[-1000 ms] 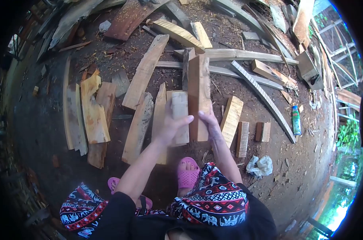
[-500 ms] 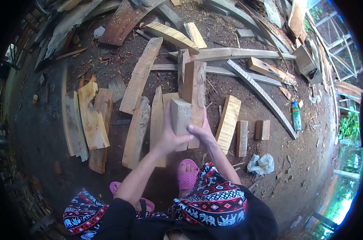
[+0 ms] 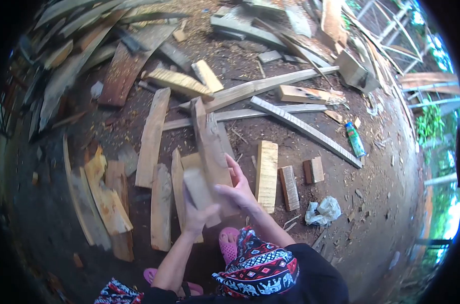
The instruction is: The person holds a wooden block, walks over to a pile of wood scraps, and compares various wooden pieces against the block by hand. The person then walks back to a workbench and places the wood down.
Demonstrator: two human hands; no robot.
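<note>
My left hand (image 3: 197, 218) is closed around a short, pale wooden block (image 3: 201, 192), which is smeared by motion. In my right hand (image 3: 240, 191) is a longer wooden plank piece (image 3: 213, 157), gripped near its lower end with the thumb across its face. The two pieces are side by side, their tops pointing away from me; whether they touch is unclear. Beyond the right hand lies a yellowish board (image 3: 267, 175) on the dirt floor. Left of the left hand is a plank with a rough edge (image 3: 161, 207).
A small wooden block (image 3: 289, 188), a cube-like block (image 3: 314, 171), a crumpled plastic bag (image 3: 323, 211) and a green bottle (image 3: 355, 140) lie to the right. Long beams (image 3: 260, 91) cross the floor ahead. Split boards (image 3: 106, 195) lie at left; piled timber stands at the back.
Both hands have drawn lower and to the left with their wood pieces. The longer piece now leans left at its top. The camera view has shifted and turned.
</note>
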